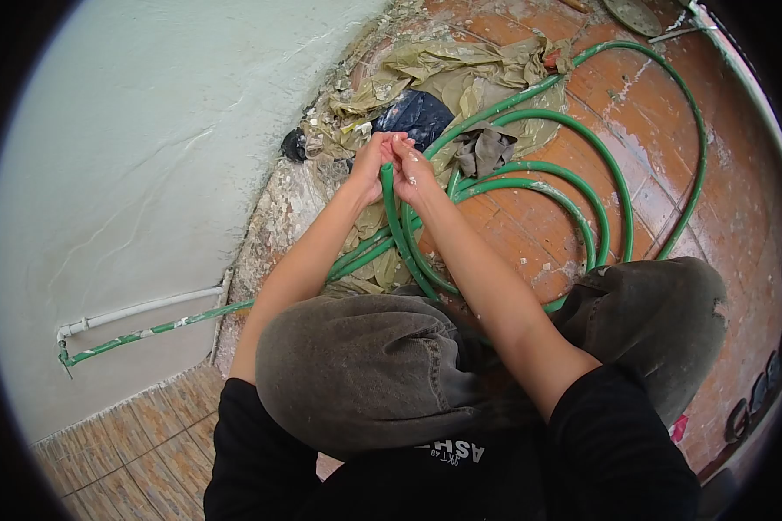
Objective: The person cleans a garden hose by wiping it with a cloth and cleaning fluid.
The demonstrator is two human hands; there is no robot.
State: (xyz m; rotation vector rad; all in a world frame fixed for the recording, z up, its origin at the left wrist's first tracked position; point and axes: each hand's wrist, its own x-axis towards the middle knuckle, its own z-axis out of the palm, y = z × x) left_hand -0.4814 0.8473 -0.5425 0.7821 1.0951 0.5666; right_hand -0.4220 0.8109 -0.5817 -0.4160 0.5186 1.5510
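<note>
My left hand (371, 165) and my right hand (414, 170) meet with curled fingers in front of me. Between them rises one end of a green garden hose (389, 201), and my left hand closes against it. The fingertips of my right hand press together close to the left ones; whatever lies between them is too small or hidden to tell. Loops of the same hose (599, 143) spread over the tiled floor to the right. Just beyond my hands lies a dark blue plastic bundle (419, 117), and a grey rag (485, 149) rests beside the hose.
Crumpled yellowish plastic sheeting (460, 65) covers rubble along the wall (139, 148). A white pipe (148, 306) runs low on that wall, with a green-and-white hose (152, 332) below it. Sandals (756, 391) stand at the far right. My bent knees (356, 373) frame my arms.
</note>
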